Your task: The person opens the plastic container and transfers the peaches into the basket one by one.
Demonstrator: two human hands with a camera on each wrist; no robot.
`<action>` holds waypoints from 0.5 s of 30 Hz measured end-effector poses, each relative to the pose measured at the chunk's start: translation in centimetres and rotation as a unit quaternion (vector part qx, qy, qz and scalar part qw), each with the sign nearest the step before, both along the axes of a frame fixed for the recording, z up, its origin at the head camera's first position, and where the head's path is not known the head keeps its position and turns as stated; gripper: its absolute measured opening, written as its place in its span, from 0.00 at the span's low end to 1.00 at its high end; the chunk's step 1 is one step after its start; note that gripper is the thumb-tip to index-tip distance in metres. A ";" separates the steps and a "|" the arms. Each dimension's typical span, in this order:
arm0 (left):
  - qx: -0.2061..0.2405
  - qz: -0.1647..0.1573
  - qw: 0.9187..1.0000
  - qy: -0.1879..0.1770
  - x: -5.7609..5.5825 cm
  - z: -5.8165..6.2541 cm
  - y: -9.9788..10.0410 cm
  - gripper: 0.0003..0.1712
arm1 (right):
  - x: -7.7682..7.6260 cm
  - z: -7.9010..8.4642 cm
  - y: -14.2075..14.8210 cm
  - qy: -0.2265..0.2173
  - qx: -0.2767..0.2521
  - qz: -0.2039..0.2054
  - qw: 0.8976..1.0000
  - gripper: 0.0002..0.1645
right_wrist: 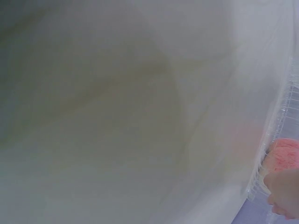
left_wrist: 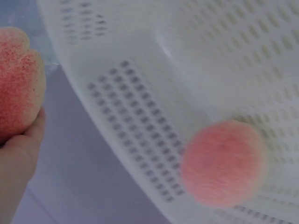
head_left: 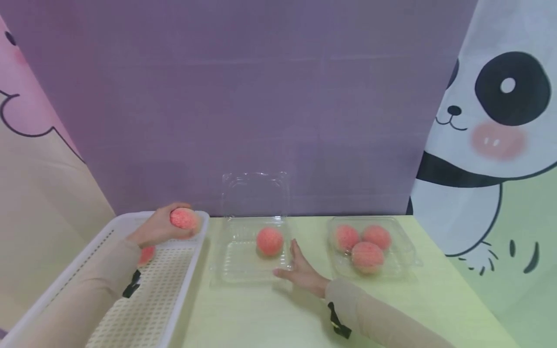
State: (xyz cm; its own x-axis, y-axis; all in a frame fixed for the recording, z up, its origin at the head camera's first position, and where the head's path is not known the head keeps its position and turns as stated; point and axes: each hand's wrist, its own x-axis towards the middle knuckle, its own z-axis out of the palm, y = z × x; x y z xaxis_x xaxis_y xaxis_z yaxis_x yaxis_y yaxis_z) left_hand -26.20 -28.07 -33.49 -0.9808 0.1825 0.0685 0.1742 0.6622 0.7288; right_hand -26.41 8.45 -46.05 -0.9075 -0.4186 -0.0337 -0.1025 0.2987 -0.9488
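- Gripping a fuzzy pink peach [head_left: 184, 219], the left hand [head_left: 160, 223] curls fingers and thumb around the fruit at the far right corner of a white perforated plastic basket [head_left: 186, 285].
- Beneath and behind that arm, a second peach [left_wrist: 224, 163] rests in the basket, close against a slotted side wall in the left wrist view.
- Just right of the basket, a clear plastic clamshell [head_left: 239, 256] stands open, its lid [head_left: 255, 195] upright at the back, a narrow strip of tabletop [head_left: 243, 314] separating the two.
- A single peach [head_left: 270, 241] sits near the clamshell's right wall, with room on the tray floor to its left.
- Spread wide, thumb apart from fingers, the right hand [head_left: 304, 274] frames the clamshell's near right corner, gripping nothing; whether the fingertips touch the rim cannot be told.
- Farther right, across a wider band of tabletop, a second clear clamshell [head_left: 402, 246] contains three peaches [head_left: 367, 257] beneath its transparent lid.
- Tabletop stretches between both clamshells and the near edge of view, crossed by the right sleeve [head_left: 387, 314].
- Closing off the table's back edge, a purple backdrop [head_left: 261, 96] rises behind the containers; a cartoon panda [head_left: 511, 89] decorates the right-hand panel.
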 end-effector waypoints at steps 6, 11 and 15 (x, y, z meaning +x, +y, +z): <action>0.009 0.025 0.999 -0.018 -0.1 -2.6 -2.3 0.46 | 0.2 0.3 0.0 -0.001 0.006 0.003 1.000 0.66; 0.008 0.030 0.999 -0.009 -0.2 -4.9 -3.6 0.45 | 0.3 0.4 0.0 -0.007 0.009 0.004 1.000 0.66; -0.005 0.022 1.000 -0.004 -0.2 -6.6 -4.1 0.43 | 0.3 0.4 0.1 -0.005 0.014 0.005 1.000 0.65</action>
State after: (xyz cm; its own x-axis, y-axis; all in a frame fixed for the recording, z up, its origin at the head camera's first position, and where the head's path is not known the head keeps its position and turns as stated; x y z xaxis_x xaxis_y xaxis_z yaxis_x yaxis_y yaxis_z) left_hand -26.41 -32.19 -40.06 -0.9885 0.1390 0.0591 0.1383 0.6759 0.7239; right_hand -26.07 8.54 -45.63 -0.9032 -0.4257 -0.0550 -0.0953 0.3238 -0.9413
